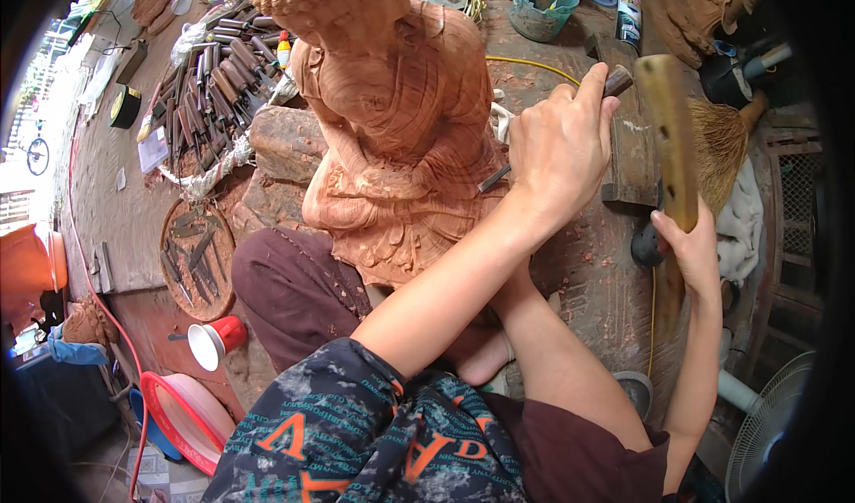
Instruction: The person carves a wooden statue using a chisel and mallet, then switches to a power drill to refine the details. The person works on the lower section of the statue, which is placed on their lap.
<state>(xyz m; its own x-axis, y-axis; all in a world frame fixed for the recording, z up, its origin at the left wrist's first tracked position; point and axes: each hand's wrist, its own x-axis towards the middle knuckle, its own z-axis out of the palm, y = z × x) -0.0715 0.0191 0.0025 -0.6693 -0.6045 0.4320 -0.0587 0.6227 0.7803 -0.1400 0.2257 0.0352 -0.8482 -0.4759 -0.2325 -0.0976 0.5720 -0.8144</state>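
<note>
A reddish-brown carved wooden statue of a seated figure stands upright between my legs, with carved folds at its base. My left hand is closed around a chisel, whose handle end sticks out above the fist. Below the fist, the chisel's metal blade points at the statue's side near the lap; whether the tip touches the wood I cannot tell. Off to the right, my right hand grips a long wooden mallet with dark holes, held upright and slightly blurred. Its striking part is beside the chisel's handle end, apart from it.
Many chisels lie heaped at the back left. Nearer are a round tray of small blades, a red cup and a red-rimmed basin. A teal bucket, spray can, straw broom and fan line the right.
</note>
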